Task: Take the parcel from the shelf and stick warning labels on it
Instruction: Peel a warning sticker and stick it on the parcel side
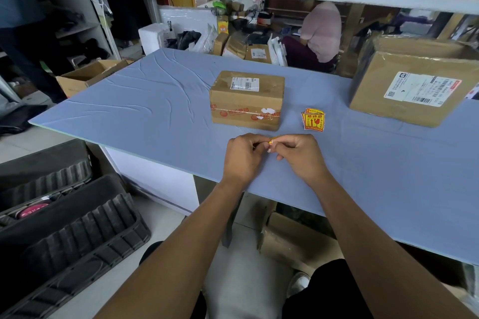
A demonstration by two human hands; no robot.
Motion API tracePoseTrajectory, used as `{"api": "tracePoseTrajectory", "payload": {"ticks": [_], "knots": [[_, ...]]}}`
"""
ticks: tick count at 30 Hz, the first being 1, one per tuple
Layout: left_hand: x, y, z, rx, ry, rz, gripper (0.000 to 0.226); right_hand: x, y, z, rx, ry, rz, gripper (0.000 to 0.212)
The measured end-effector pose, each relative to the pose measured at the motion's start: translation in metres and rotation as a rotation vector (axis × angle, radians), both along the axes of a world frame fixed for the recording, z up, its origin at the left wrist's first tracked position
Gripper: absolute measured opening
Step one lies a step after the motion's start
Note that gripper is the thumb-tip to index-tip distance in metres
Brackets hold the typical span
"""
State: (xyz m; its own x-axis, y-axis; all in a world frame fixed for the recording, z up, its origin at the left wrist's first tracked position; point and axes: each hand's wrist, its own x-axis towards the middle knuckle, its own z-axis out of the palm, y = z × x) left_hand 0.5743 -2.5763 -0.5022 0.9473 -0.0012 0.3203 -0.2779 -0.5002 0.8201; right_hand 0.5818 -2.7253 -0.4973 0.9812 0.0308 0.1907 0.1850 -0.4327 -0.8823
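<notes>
Presently, as the head view showed it:
Parcel: the small brown parcel [246, 100] sat on the blue surface [134, 116], about midway between its near and far edges, printed tape across its front face.
Label stack: yellow-and-red warning labels [313, 119] lay fanned just beside the parcel's right side, not touching it.
Left hand: the left hand [243, 155] hovered above the near edge, its grip pinched on one label [273, 140] (seen edge-on, mostly hidden).
Right hand: the right hand [298, 154] met it, fingertips closed on that same label.
Large box: a bigger carton [414, 85] stood at the far right corner.
</notes>
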Motion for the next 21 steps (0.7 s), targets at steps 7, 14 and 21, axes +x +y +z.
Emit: {"api": "tracePoseTrajectory", "payload": {"ticks": [7, 14, 21], "knots": [[-0.0006, -0.0004, 0.0012, 0.023, -0.006, 0.0, 0.019, 0.004, -0.001, -0.0039, -0.012, 0.008, 0.007, 0.017], [0.0011, -0.0004, -0.0007, 0.07, -0.017, -0.005, 0.021, 0.0021, 0.0006, -0.0024, -0.026, 0.003, 0.008, 0.015], [0.0005, -0.0008, -0.0001, 0.072, -0.015, 0.0, 0.02, 0.0019, 0.0016, -0.0019, -0.031, 0.001, 0.008, 0.016]]}}
